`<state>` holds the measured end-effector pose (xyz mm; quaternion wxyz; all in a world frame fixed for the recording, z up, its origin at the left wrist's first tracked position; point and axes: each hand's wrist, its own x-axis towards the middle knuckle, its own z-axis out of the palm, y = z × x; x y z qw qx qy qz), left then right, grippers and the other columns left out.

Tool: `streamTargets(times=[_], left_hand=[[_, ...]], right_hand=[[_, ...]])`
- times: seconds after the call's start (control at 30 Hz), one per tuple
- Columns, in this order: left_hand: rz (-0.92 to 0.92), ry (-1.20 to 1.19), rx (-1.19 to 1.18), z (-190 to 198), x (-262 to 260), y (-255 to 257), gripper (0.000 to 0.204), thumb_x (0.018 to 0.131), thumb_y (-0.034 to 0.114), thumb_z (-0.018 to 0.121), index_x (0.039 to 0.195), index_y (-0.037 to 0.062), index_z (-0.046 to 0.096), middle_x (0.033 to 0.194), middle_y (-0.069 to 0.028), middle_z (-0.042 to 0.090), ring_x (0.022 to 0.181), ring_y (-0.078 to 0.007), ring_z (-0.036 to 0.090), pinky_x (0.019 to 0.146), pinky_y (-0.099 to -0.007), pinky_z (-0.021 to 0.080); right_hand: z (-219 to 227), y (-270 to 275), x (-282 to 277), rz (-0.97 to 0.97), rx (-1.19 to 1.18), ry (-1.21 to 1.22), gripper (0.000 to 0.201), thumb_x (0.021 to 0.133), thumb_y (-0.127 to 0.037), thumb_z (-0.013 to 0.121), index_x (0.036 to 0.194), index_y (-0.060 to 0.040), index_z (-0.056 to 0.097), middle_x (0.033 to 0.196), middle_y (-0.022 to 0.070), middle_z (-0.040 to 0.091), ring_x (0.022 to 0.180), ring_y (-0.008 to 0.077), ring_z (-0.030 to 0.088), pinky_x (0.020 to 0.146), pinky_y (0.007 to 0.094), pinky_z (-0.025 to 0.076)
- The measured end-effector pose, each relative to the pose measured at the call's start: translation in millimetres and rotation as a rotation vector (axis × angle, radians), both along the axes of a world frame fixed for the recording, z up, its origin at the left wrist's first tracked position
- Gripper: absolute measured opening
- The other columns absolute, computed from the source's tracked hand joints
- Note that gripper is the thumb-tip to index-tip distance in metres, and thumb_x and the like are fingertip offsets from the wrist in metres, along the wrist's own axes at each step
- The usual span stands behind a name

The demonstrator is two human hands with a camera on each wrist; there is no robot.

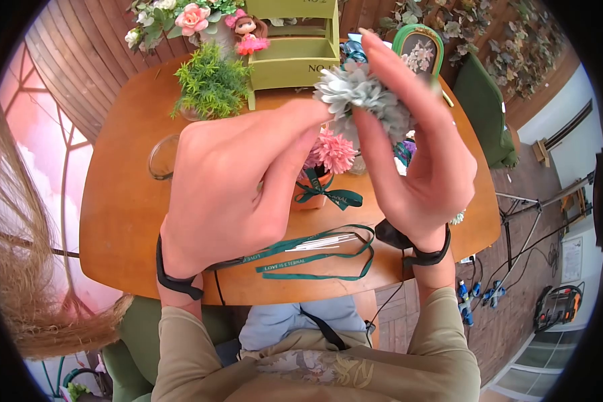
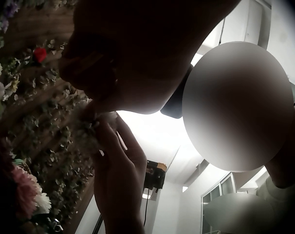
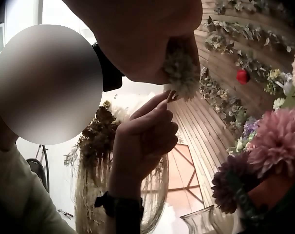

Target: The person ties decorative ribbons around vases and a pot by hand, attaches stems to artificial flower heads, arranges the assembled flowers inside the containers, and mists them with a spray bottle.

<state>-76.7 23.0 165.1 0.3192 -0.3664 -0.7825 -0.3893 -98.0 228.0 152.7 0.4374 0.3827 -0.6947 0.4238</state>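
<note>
A pale grey-green flower [image 1: 365, 100] is held up between both hands above the table. The right hand [image 1: 425, 144] has its thumb and fingers around the bloom. At the flower's left side the left hand [image 1: 238, 181] pinches with thumb and forefinger; in the right wrist view the left hand [image 3: 145, 131] grips a thin stem below the bloom [image 3: 180, 73]. Behind and below them, pink flowers [image 1: 333, 151] stand in a terracotta pot [image 1: 309, 197] tied with a dark green ribbon bow [image 1: 325, 192]. The left wrist view is dark and shows the flower poorly.
Loose green ribbon [image 1: 315, 275] and white sticks [image 1: 325, 242] lie near the front edge of the wooden table [image 1: 124, 201]. A glass [image 1: 162, 158] is at the left. Further back are a green plant [image 1: 212, 79], a doll [image 1: 250, 33] and a green shelf [image 1: 291, 70].
</note>
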Motion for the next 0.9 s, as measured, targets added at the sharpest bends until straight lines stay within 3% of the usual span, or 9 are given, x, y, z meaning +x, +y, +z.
streamTargets(times=[0.1, 0.27, 0.4, 0.43, 0.47, 0.53, 0.67, 0.8, 0.9], left_hand=[[-0.010, -0.036, 0.023, -2.5, -2.5, 2.2, 0.017, 0.094, -0.005, 0.061, 0.109, -0.0016, 0.067, 0.069, 0.0000, 0.061, 0.056, -0.0017, 0.040, 0.049, -0.0222, 0.023], [-0.083, -0.122, 0.130, -6.1, -1.5, 7.6, 0.019, 0.093, -0.006, 0.058, 0.112, -0.0020, 0.060, 0.071, -0.0003, 0.062, 0.062, -0.0009, 0.046, 0.052, -0.0201, 0.030], [-0.143, -0.095, 0.146, -3.5, -0.6, 7.7, 0.018, 0.095, -0.001, 0.063, 0.113, -0.0014, 0.061, 0.078, -0.0023, 0.064, 0.069, -0.0059, 0.058, 0.065, -0.0216, 0.045], [-0.157, -0.121, 0.097, 0.5, 0.6, 5.0, 0.019, 0.095, 0.002, 0.065, 0.114, -0.0012, 0.062, 0.081, -0.0030, 0.065, 0.072, -0.0077, 0.061, 0.070, -0.0230, 0.048], [-0.160, -0.126, 0.100, 2.1, 0.8, 2.7, 0.019, 0.095, 0.002, 0.065, 0.114, -0.0012, 0.062, 0.081, -0.0030, 0.065, 0.072, -0.0077, 0.061, 0.070, -0.0230, 0.048], [-0.016, -0.067, 0.032, 5.5, -2.7, -3.7, 0.021, 0.095, 0.006, 0.068, 0.115, -0.0004, 0.064, 0.083, -0.0038, 0.065, 0.074, -0.0089, 0.062, 0.071, -0.0241, 0.050], [0.128, 0.006, -0.084, 9.5, -9.3, -24.3, 0.027, 0.090, 0.005, 0.072, 0.116, 0.0004, 0.067, 0.093, -0.0058, 0.067, 0.083, -0.0117, 0.064, 0.071, -0.0272, 0.054], [0.174, 0.028, -0.300, -1.2, -16.5, -29.6, 0.029, 0.089, 0.006, 0.073, 0.117, 0.0018, 0.066, 0.097, -0.0081, 0.066, 0.090, -0.0236, 0.066, 0.074, -0.0338, 0.054], [0.118, -0.001, -0.350, -8.9, -20.8, -24.9, 0.029, 0.089, 0.008, 0.073, 0.117, 0.0036, 0.066, 0.098, -0.0117, 0.066, 0.094, -0.0317, 0.065, 0.080, -0.0395, 0.054]], right_hand=[[2.8, -1.0, -4.1, 0.022, 0.232, 0.221, 0.054, 0.078, 0.020, 0.071, 0.130, 0.0123, 0.061, 0.129, 0.0336, 0.066, 0.125, 0.0402, 0.066, 0.105, 0.0428, 0.052], [1.1, -3.4, -3.6, 0.121, 0.230, 0.236, 0.050, 0.080, 0.019, 0.068, 0.129, 0.0126, 0.060, 0.130, 0.0374, 0.064, 0.123, 0.0437, 0.066, 0.104, 0.0462, 0.053], [3.2, 4.0, -7.4, 0.149, 0.112, 0.225, 0.046, 0.088, 0.015, 0.066, 0.132, 0.0129, 0.055, 0.139, 0.0401, 0.055, 0.130, 0.0443, 0.060, 0.104, 0.0476, 0.052], [13.1, 14.3, -3.5, 0.060, 0.227, 0.230, 0.043, 0.092, 0.012, 0.066, 0.133, 0.0133, 0.053, 0.146, 0.0400, 0.048, 0.135, 0.0424, 0.056, 0.106, 0.0473, 0.052], [5.5, 3.8, -3.7, 0.023, 0.029, 0.235, 0.042, 0.092, 0.011, 0.066, 0.133, 0.0122, 0.054, 0.146, 0.0378, 0.049, 0.134, 0.0404, 0.056, 0.107, 0.0467, 0.051], [10.8, 7.7, 3.4, -0.052, -0.010, 0.257, 0.039, 0.094, 0.008, 0.065, 0.132, 0.0097, 0.057, 0.147, 0.0338, 0.051, 0.130, 0.0385, 0.059, 0.107, 0.0457, 0.052], [13.1, 34.6, 15.1, -0.360, 0.284, 0.338, 0.038, 0.087, 0.010, 0.069, 0.124, 0.0049, 0.065, 0.137, 0.0255, 0.061, 0.116, 0.0345, 0.067, 0.101, 0.0440, 0.055], [-7.5, 28.7, 18.8, -0.261, 0.457, 0.293, 0.047, 0.068, 0.012, 0.070, 0.114, 0.0030, 0.072, 0.118, 0.0181, 0.073, 0.103, 0.0342, 0.071, 0.087, 0.0388, 0.058], [-26.4, 20.7, 14.9, -0.204, 0.612, 0.303, 0.041, 0.075, -0.002, 0.071, 0.115, 0.0027, 0.073, 0.120, 0.0170, 0.072, 0.107, 0.0322, 0.071, 0.086, 0.0394, 0.059]])
